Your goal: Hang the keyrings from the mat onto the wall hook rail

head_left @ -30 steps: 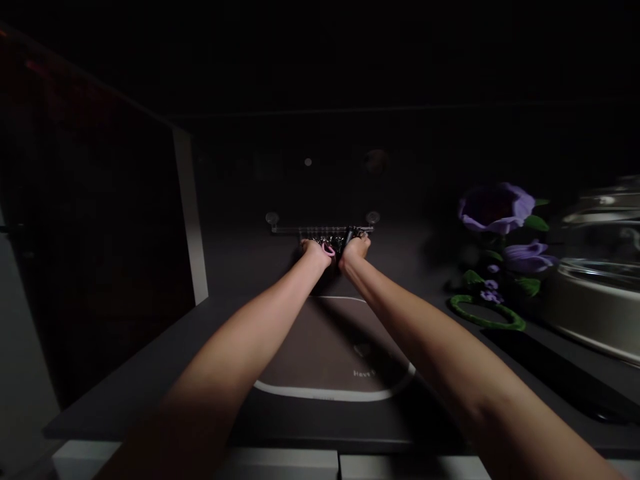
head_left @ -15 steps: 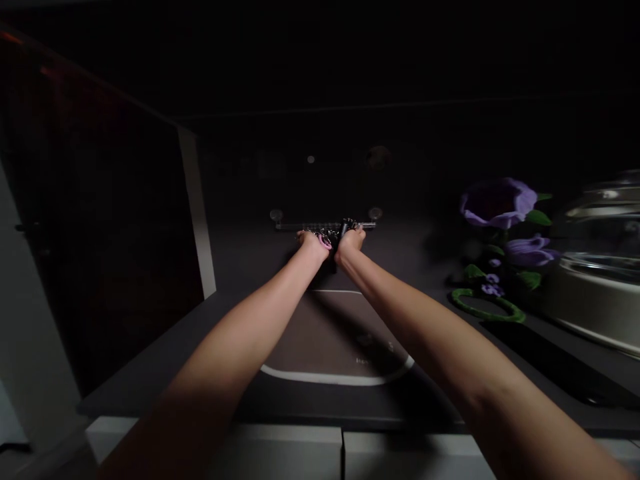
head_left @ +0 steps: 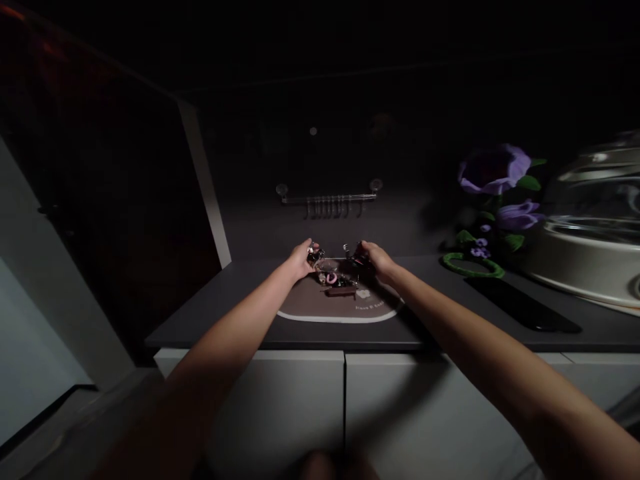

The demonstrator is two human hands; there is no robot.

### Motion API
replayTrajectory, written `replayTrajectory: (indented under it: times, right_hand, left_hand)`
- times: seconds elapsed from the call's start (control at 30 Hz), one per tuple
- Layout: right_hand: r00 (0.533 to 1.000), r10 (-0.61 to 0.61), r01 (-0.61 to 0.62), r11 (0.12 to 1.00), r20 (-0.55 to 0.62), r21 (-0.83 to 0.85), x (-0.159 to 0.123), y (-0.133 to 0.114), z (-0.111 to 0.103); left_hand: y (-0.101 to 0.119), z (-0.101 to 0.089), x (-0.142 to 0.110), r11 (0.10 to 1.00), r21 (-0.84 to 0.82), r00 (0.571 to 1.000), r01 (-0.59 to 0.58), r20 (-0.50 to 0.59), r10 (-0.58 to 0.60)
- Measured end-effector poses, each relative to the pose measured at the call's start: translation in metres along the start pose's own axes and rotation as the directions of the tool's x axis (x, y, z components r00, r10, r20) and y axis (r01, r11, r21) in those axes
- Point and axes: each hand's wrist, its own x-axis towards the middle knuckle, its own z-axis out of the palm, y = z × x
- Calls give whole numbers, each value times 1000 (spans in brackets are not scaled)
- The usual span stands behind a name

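The scene is very dark. My left hand (head_left: 301, 259) and my right hand (head_left: 379, 260) are over a brownish mat with a white rim (head_left: 300, 310) on a dark counter (head_left: 220, 313). Each hand is closed on one end of a bunch of keys and charms (head_left: 336, 279), which sags onto the mat between them and includes a small pink ring. On the wall above hangs a rail with several hooks (head_left: 330, 198), bare of anything I can see.
Purple artificial flowers (head_left: 495, 170) with a green looped stem (head_left: 473, 268) stand at the right. Beyond them is a large metal pot with a glass lid (head_left: 590, 227). A dark flat object (head_left: 520, 303) lies on the counter. White cabinet fronts (head_left: 300, 400) are below.
Both hands came down from the hook rail to the mat, bringing the bunch of keys with them. The rail now shows bare hooks. The camera has pulled back and tilted down.
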Motion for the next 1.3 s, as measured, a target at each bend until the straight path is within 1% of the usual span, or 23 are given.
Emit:
replayTrajectory:
  times: [0.03,0.07,0.1,0.17,0.2,0.27,0.33,0.37,0.47,0.53,0.7,0.77,0.8,0.83,0.87,0.9,0.93,0.97,1.0,1.07,1.13,1.23,1.3]
  right_hand:
    - [999,5,-5,1000,-51,-13,-7,-2,-6]
    - [998,10,-14,998,-69,-62,-12,-4,-11]
    - [997,6,-16,989,-73,-145,-17,-6,-16]
    - [999,-41,24,930,-36,-368,-23,-7,-25]
    - [997,-75,60,870,-12,-489,-26,-7,-28]
    - [987,-152,147,720,52,-678,-30,-5,-34]
    - [972,-201,218,585,120,-781,-35,-2,-36]
    - [967,-207,241,537,151,-808,-38,-1,-36]
    - [964,-174,259,451,200,-854,-47,1,-32]
    - [971,-143,236,428,192,-872,-52,0,-28]
    - [980,-129,194,412,153,-890,-58,-13,-15]
    - [973,-146,227,455,179,-861,-60,-24,-7]
    - [966,-150,257,503,209,-825,-61,-30,-3]
    - [956,-144,293,576,257,-764,-63,-37,2]
    - [942,-103,301,674,318,-675,-65,-44,8]
    - [920,-36,268,785,390,-559,-67,-51,13]
    - [886,25,191,890,462,-415,-69,-57,18]
    - [839,61,110,955,541,-277,-72,-62,23]
    - [794,76,24,987,603,-157,-73,-64,28]
    - [749,90,-140,990,657,24,-76,-64,35]
    - [731,108,-260,957,673,129,-77,-57,40]
    - [729,98,-354,902,678,250,-80,-41,43]
    - [747,82,-370,875,660,311,-82,-33,43]
  left_hand:
    - [0,-7,-1,994,89,998,-70,9,69]
    - [0,-15,-1,967,202,988,-152,29,149]
    - [0,-22,0,917,325,972,-231,40,230]
    - [-2,-36,2,757,548,927,-356,110,358]
    - [-3,-42,3,658,630,901,-412,173,398]
    - [-8,-54,5,483,742,865,-466,265,427]
    - [-14,-63,4,339,806,845,-485,333,418]
    - [-17,-67,4,276,827,839,-489,360,408]
    - [-24,-75,0,133,858,829,-496,422,368]
    - [-25,-79,-3,112,862,833,-494,433,344]
    - [-14,-83,-11,193,850,851,-490,418,318]
    - [-3,-81,-18,246,828,846,-504,416,334]
    - [2,-79,-22,295,799,837,-524,418,354]
    - [8,-75,-27,363,760,831,-539,411,375]
    - [12,-71,-33,442,712,832,-546,398,387]
    - [16,-66,-39,522,656,838,-545,399,373]
    - [19,-61,-45,600,596,845,-534,408,346]
    - [20,-56,-51,673,537,850,-509,437,294]
    - [19,-52,-56,750,465,851,-470,465,245]
    - [13,-45,-63,875,297,849,-382,487,206]
    - [2,-42,-65,954,162,858,-252,493,143]
    - [-16,-43,-61,990,99,848,-100,529,33]
    - [-26,-45,-58,996,81,840,-28,542,-20]
